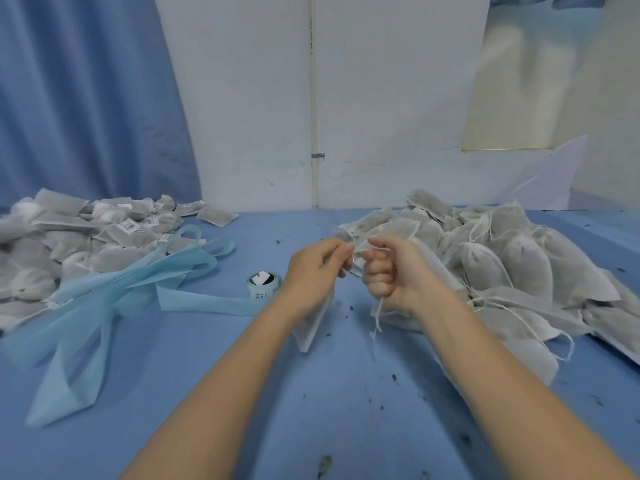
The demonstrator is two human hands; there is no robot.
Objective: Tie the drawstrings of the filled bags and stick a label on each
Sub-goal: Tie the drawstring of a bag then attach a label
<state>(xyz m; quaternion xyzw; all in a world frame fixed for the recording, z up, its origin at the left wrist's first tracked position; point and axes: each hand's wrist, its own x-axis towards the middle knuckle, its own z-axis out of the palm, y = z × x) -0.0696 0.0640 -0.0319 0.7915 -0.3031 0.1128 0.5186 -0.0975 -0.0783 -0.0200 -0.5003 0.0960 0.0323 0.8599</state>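
Left of the left hand point(313, 268), a heap of labelled grey non-woven bags point(86, 237) and a pale blue label roll point(264, 285). Both hands, left and right hand point(391, 271), pinch the thin white drawstrings point(378, 311) of one soft, light, limp pouch point(313, 327) hanging between them; grip cords near its neck. Right: untied bags point(502, 265).

Open blue table point(214, 358) lies between labelled bags point(86, 233), label roll point(263, 284) and unlabelled heap point(519, 265).

- A blue cloth-covered table point(214, 358) is showing dark specks.
- Grey-white fabric drawstring bags point(526, 268) are piling up, with white strings.
- Labelled grey bags point(114, 233) are carrying white barcode stickers.
- Light blue non-woven strips point(138, 282) are lying paler than the table.
- A pale blue label roll point(264, 285) is showing a black and white core.
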